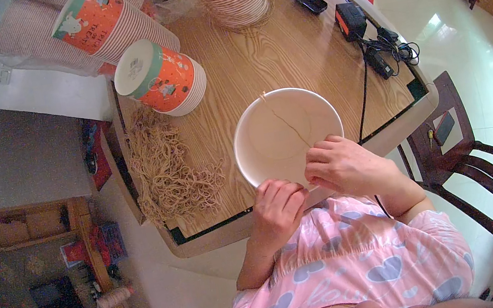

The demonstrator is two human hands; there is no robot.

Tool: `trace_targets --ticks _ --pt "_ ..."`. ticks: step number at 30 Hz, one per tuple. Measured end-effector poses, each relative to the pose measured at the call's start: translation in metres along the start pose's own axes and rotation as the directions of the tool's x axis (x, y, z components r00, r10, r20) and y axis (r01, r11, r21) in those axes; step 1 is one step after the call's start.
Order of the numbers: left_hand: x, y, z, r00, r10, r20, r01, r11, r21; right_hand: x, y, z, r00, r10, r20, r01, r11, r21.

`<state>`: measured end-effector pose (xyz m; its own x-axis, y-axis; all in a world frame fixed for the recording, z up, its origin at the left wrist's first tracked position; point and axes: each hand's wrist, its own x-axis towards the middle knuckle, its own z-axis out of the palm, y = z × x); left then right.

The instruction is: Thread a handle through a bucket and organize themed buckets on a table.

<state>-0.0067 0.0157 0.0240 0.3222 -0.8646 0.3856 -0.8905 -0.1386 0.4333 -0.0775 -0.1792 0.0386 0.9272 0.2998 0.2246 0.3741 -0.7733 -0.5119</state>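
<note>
A white-lined paper bucket (255, 141) rests at the table's near edge with its open mouth toward me. A thin length of tan twine (283, 122) runs from its far rim across the opening to my right hand (345, 168). The fingers of that hand are closed on the twine, above the bucket's near right side. My left hand (278, 208) is curled round the near rim, its fingertips partly hidden. To the left lies a loose, tangled heap of twine pieces (167, 178).
Nested orange-and-green paper buckets (168, 79) lie beyond the twine heap, with more bucket stacks (234, 6) behind. At the far right are a black-and-orange device (351, 21), a black tray (308, 1) and coiled cables (400, 51). A dark wooden chair (484, 163) stands to the right.
</note>
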Motion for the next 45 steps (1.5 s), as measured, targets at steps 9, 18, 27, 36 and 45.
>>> trace_targets --ticks 9,18,27,36,45 --pt "-0.001 -0.001 0.0 1.0 -0.005 -0.002 0.005 1.0 0.008 0.002 0.0 0.002 0.999 -0.024 -0.025 0.024 1.0 -0.004" --pt "-0.002 0.0 0.0 1.0 -0.01 0.019 0.01 1.0 0.009 0.003 -0.001 0.001 1.0 0.011 0.015 -0.01 1.0 -0.027" --pt "-0.002 0.0 0.003 0.998 -0.054 -0.017 0.054 0.998 -0.017 0.004 0.0 0.004 0.997 0.048 -0.064 -0.044 0.996 0.072" --pt "-0.003 -0.005 0.009 0.97 -0.113 -0.214 0.097 0.992 -0.086 0.002 0.0 0.007 0.995 0.022 -0.1 -0.008 0.99 0.139" --pt "-0.002 -0.007 0.009 0.979 -0.04 -0.199 0.037 0.999 -0.019 0.003 0.0 0.007 0.995 0.004 -0.097 0.009 0.99 0.138"
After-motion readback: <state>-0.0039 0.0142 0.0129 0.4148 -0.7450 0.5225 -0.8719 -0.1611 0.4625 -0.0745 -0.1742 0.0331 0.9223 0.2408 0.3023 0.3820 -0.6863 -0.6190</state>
